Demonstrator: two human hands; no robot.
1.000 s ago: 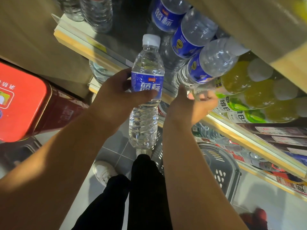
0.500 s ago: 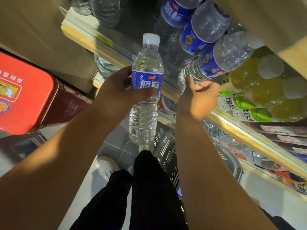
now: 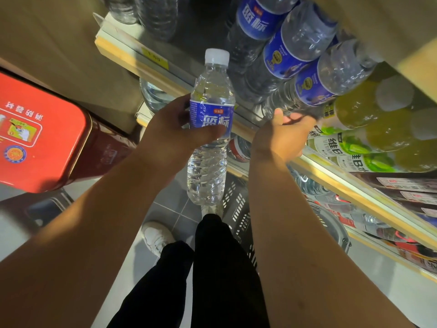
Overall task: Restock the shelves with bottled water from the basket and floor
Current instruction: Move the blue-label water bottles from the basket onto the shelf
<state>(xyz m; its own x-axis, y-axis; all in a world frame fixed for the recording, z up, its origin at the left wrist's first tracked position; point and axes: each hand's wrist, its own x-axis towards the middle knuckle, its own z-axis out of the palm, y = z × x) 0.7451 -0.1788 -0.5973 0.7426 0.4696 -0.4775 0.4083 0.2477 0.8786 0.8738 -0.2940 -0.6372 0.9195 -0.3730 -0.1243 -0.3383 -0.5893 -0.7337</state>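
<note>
Compared with half a second ago, the right hand (image 3: 281, 136) has been brought further in over the shelf edge (image 3: 123, 52), up to the base of the front shelf bottle (image 3: 314, 87). The held bottle (image 3: 210, 129) has been kept upright just in front of that edge, with little change.

Four blue-labelled water bottles can be counted. One is held, and three are set in a row behind the shelf edge, the front shelf bottle being nearest to it. Two clear bottles (image 3: 158, 15) are cut off by the frame further back from the edge, to the left of the row. At least three yellow-green drink bottles (image 3: 354, 107) are ranged behind the same edge, to the right of the row. One dark basket (image 3: 238, 209) is seen on the floor below the shelf edge, partly hidden by the legs. One red box (image 3: 40, 133) is placed to the left of the edge.

The held bottle is gripped at its label by the left hand (image 3: 179, 133), the thumb laid across the front and the fingers hidden behind. The base of the front shelf bottle is clasped by the right hand, thumb raised on one side and fingers curled round the other.
</note>
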